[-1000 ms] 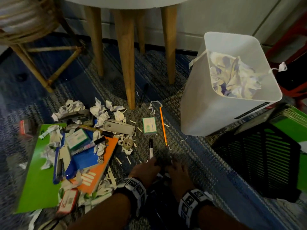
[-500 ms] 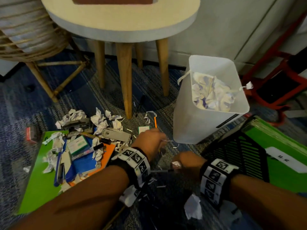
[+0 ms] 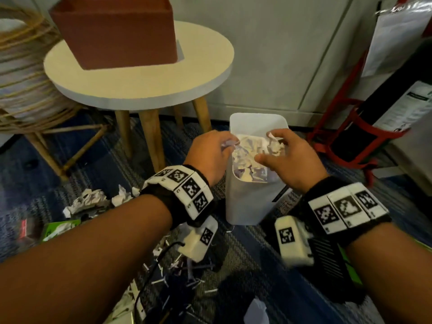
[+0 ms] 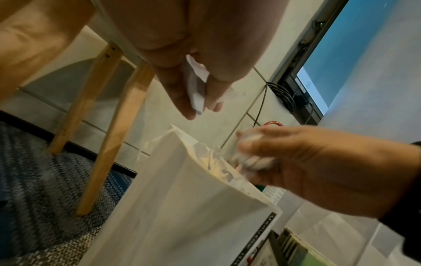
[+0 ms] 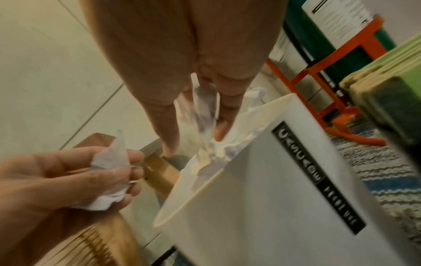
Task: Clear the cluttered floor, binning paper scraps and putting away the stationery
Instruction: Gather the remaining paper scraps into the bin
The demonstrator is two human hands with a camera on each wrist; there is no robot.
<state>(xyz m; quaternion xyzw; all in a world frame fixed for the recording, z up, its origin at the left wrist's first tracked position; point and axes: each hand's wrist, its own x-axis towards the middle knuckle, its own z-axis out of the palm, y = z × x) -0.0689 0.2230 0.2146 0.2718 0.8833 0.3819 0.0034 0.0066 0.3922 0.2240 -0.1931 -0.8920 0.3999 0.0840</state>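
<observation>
A white bin stuffed with crumpled paper stands on the carpet by the wall. My left hand hovers at its left rim and pinches white paper scraps, which also show between its fingers as scraps in the right wrist view. My right hand is over the bin's opening and grips crumpled paper scraps, seen between its fingers as blurred scraps above the bin. More crumpled scraps lie on the floor at the left.
A round white stool on wooden legs carries a brown box. A wicker chair is at far left. A red metal frame stands right of the bin. A green folder and shreds litter the carpet.
Both hands rose from the floor with paper scraps and moved forward to the bin's mouth. The view tilted up, so the stool top and brown box came into sight.
</observation>
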